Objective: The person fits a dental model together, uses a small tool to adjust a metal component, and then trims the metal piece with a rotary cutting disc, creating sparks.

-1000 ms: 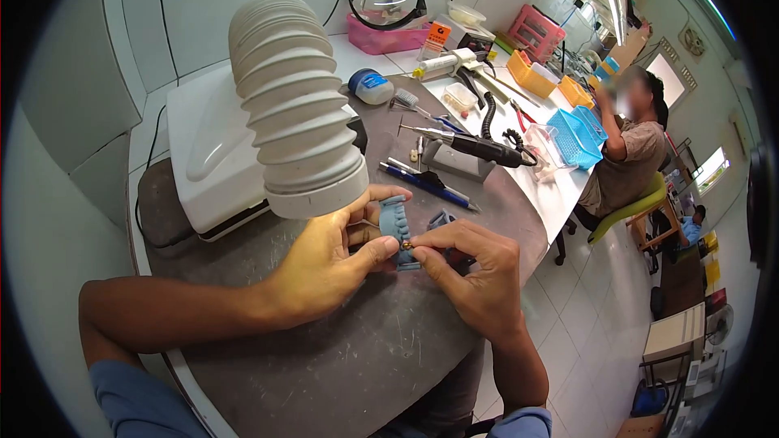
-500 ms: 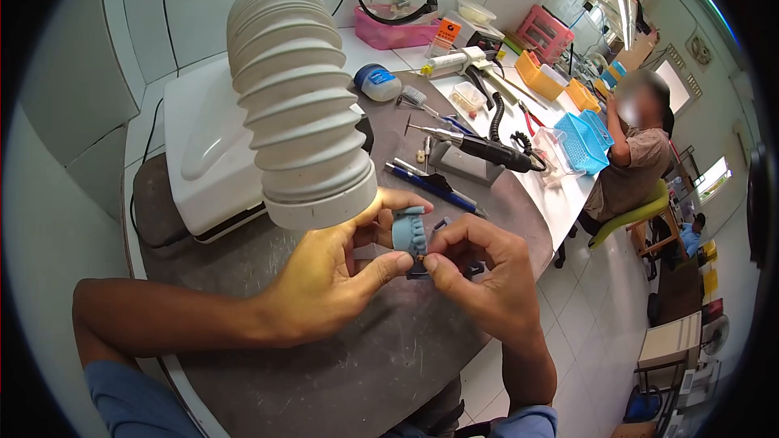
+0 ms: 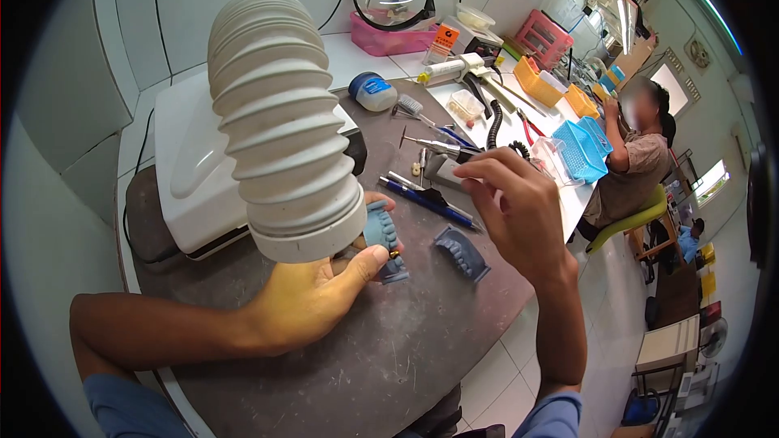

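Note:
Below the mouth of the hose, my left hand grips a blue-grey dental model, its thumb pressed along the row of teeth. A small gold-coloured piece sits on the model beside the thumb tip. My right hand is raised over the right side of the bench, fingers curved and apart, with nothing visible in it. It is nearest to a rotary handpiece, partly hidden behind its fingers, and a grey block. A second dental model lies on the bench between my hands.
A wide white corrugated hose hangs over my left wrist, beside a white machine. Blue pens, a blue-lidded jar and a pink basket lie beyond. Another person sits at the right, near blue baskets.
My right hand has let go of the dental model and moved up and right, toward the handpiece. The left hand has shifted slightly left and down with the model. The second model now shows fully.

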